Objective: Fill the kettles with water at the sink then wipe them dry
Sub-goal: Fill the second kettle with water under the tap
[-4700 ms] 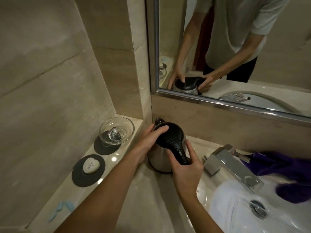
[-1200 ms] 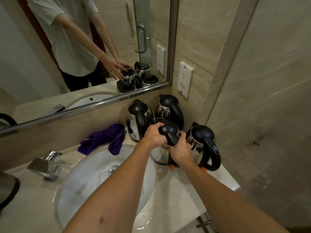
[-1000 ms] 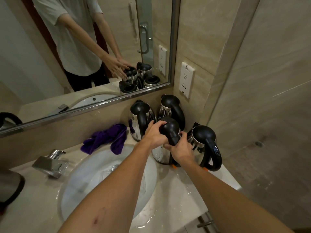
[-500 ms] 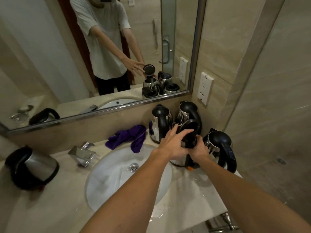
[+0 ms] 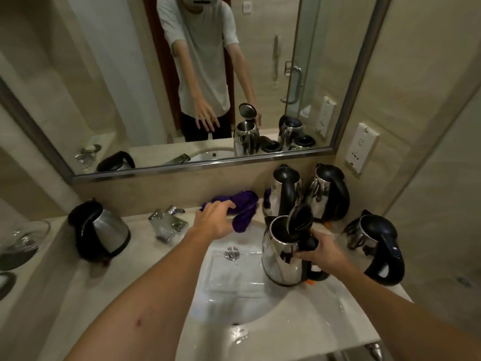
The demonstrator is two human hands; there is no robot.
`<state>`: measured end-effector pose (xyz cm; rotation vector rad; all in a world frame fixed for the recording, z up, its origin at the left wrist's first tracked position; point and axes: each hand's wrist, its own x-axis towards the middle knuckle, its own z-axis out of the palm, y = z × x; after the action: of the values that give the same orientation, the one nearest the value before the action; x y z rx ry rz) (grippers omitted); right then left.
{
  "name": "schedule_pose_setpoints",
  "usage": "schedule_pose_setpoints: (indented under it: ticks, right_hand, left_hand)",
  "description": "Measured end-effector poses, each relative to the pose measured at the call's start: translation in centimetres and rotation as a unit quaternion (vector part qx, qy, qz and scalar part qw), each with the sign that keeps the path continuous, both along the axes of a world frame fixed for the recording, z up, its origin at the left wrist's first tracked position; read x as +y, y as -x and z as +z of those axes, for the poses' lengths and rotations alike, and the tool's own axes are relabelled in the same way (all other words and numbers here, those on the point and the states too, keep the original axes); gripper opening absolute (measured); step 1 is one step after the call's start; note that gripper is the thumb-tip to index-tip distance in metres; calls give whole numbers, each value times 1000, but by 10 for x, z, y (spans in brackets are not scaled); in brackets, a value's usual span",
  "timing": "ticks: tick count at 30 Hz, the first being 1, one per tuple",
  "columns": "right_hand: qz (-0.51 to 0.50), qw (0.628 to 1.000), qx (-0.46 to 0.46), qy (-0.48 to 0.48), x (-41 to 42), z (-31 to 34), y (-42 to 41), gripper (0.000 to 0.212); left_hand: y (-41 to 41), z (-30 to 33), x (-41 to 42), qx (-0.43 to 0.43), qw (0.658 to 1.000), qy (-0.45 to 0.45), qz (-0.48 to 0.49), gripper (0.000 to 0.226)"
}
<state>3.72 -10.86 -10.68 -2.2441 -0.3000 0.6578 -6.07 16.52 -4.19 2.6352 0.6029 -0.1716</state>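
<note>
Fingers of right hand (image 5: pixel 321 254) curled round black handle of open kettle (image 5: pixel 282 252), lid up, held at right rim of sink (image 5: pixel 221 316), centre right of frame. Left hand (image 5: pixel 216 221) outstretched, fingers loosely spread, tips at purple cloth (image 5: pixel 243 209) on back rim. Faucet (image 5: pixel 169 225) left of it. Three lidded kettles (image 5: pixel 325 196) packed close at right; another kettle (image 5: pixel 100 233) well apart, left.
</note>
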Motion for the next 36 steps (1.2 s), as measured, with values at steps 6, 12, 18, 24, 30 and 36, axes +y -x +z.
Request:
schedule_pose_setpoints:
  ticks: [6, 12, 18, 24, 30, 36]
  right_hand:
    - [72, 997, -25, -2, 71, -23, 20, 70]
    - [105, 994, 7, -19, 140, -63, 50, 72]
    - [148, 989, 21, -20, 196, -96, 65, 78]
    - [168, 985, 8, -34, 239, -111, 50, 73]
    - [198, 980, 9, -34, 253, -118, 27, 65]
    - [215, 976, 2, -38, 253, -130, 18, 58]
  left_hand:
    - [25, -24, 66, -22, 997, 20, 72, 64]
    - [52, -52, 125, -41, 989, 13, 142, 46]
    - [69, -68, 162, -50, 982, 9, 184, 51]
    - [55, -82, 186, -55, 979, 14, 197, 57]
    - [20, -96, 196, -71, 984, 11, 161, 52]
    - [-14, -112, 202, -73, 987, -15, 143, 57]
